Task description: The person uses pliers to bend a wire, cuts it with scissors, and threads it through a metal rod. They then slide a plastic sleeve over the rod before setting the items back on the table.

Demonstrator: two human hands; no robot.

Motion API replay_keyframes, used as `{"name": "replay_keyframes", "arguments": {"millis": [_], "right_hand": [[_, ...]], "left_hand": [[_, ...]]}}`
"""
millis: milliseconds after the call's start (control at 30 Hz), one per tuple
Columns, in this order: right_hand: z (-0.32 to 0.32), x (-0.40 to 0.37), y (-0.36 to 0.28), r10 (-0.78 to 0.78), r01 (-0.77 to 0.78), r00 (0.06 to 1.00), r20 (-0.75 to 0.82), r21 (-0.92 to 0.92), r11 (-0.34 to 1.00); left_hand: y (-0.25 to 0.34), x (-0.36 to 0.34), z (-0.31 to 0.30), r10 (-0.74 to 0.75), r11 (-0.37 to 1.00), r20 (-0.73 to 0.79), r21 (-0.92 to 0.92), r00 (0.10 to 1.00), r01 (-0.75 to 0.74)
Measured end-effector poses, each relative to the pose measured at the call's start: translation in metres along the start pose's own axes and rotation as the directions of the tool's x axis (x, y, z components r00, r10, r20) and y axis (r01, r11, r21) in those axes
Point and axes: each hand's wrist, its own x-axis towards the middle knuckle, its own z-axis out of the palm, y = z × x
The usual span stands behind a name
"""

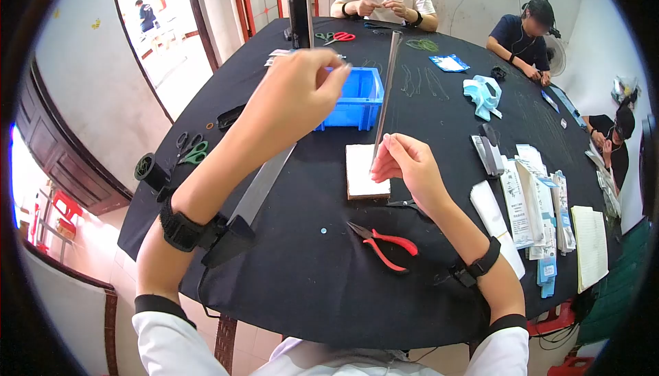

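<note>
Fingertips nearly together, a person's right hand [412,166] is reaching beside a slim grey rod [389,77] rising over a white-topped block [357,163] on the black-covered table [288,273]; whether it is clamping, I cannot tell. The blurred left hand [295,87] is curling near a blue plastic bin [349,117], its grip unclear. Light, low pressure should be steadying the rod.

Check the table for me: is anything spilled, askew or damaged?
Nothing looks spilled or damaged. The printed packets at the right lie askew and overlapping, a light-blue item sits crumpled beyond them, and a tiny blue disc lies loose by the open red-handled pliers.
</note>
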Motion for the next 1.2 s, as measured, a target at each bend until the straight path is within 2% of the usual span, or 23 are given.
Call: {"name": "replay_keyframes", "arguments": {"millis": [33, 100, 167, 233, 300, 367, 433, 500, 567, 667, 767, 833, 867, 900, 967, 1000, 1100, 1200], "right_hand": [[-0.001, 0.000, -0.001, 0.006, -0.006, 1.000, -0.004, -0.016, 1.000], [-0.002, 0.001, -0.001, 0.007, -0.007, 1.000, -0.006, -0.007, 1.000], [-0.002, 0.001, 0.000, 0.009, -0.009, 1.000, -0.002, -0.014, 1.000], [0.000, 0.000, 0.000, 0.008, -0.008, 1.000, 0.000, -0.034, 0.999], [0.001, -0.002, -0.001, 0.015, -0.014, 1.000, 0.016, -0.065, 0.998], [0.000, -0.002, -0.002, 0.035, -0.032, 0.999, 0.040, -0.082, 0.996], [0.001, -0.002, -0.002, 0.032, -0.030, 0.999, 0.036, -0.050, 0.998], [0.000, -0.002, -0.004, 0.018, -0.015, 0.999, 0.045, -0.054, 0.998], [0.000, -0.001, -0.004, 0.016, -0.014, 0.999, 0.043, -0.055, 0.998], [0.002, -0.002, -0.004, 0.021, -0.019, 0.999, 0.039, -0.056, 0.998], [0.001, -0.001, -0.003, 0.009, -0.006, 0.999, 0.032, -0.081, 0.997], [0.001, -0.003, -0.002, -0.003, 0.004, 1.000, 0.018, -0.096, 0.995], [0.002, -0.003, -0.003, -0.009, 0.010, 1.000, 0.010, -0.100, 0.995], [0.003, -0.003, -0.003, -0.015, 0.015, 1.000, 0.004, -0.104, 0.994], [0.002, -0.004, -0.003, 0.006, -0.003, 0.999, 0.032, -0.087, 0.996], [0.003, -0.005, -0.005, 0.016, -0.012, 0.999, 0.044, -0.088, 0.996], [0.006, -0.006, -0.005, 0.038, -0.031, 0.993, 0.115, -0.056, 0.998], [0.006, -0.007, -0.007, 0.064, -0.059, 0.986, 0.151, -0.039, 0.997]], "left_hand": [[-0.012, 0.000, 0.004, -0.063, 0.998, 0.093, -0.016, 0.994, 0.065], [-0.036, 0.004, 0.020, 0.015, 1.000, 0.094, -0.009, 0.995, -0.014], [-0.064, 0.013, 0.055, 0.321, 0.926, -0.005, 0.213, 0.947, -0.313], [-0.074, 0.024, 0.089, 0.368, 0.855, 0.002, 0.393, 0.930, -0.340], [-0.080, 0.042, 0.118, 0.119, 0.912, 0.047, 0.390, 0.992, -0.128], [-0.084, 0.052, 0.137, 0.028, 0.955, -0.058, 0.297, 0.998, -0.009], [-0.097, 0.064, 0.153, 0.059, 0.984, -0.167, 0.174, 0.984, -0.030], [-0.091, 0.066, 0.154, -0.018, 0.989, -0.249, 0.137, 0.968, 0.053], [-0.092, 0.065, 0.151, 0.036, 0.991, -0.272, 0.131, 0.962, 0.001], [-0.086, 0.062, 0.133, -0.038, 0.997, -0.108, 0.057, 0.993, 0.044], [-0.086, 0.056, 0.116, 0.020, 0.996, -0.188, -0.077, 0.982, -0.035], [-0.060, 0.042, 0.081, -0.017, 0.983, -0.205, -0.181, 0.979, -0.021], [-0.060, 0.037, 0.072, -0.067, 0.955, -0.223, -0.297, 0.973, -0.002], [-0.060, 0.031, 0.063, -0.100, 0.871, -0.194, -0.491, 0.976, -0.008], [-0.054, 0.017, 0.032, -0.150, 0.751, 0.042, -0.645, 0.988, 0.141], [-0.049, 0.008, 0.024, -0.222, 0.701, 0.110, -0.673, 0.969, 0.237], [-0.045, -0.009, 0.016, -0.235, 0.715, 0.183, -0.633, 0.955, 0.297], [-0.046, -0.014, 0.026, -0.230, 0.712, 0.142, -0.649, 0.963, 0.266]]}}
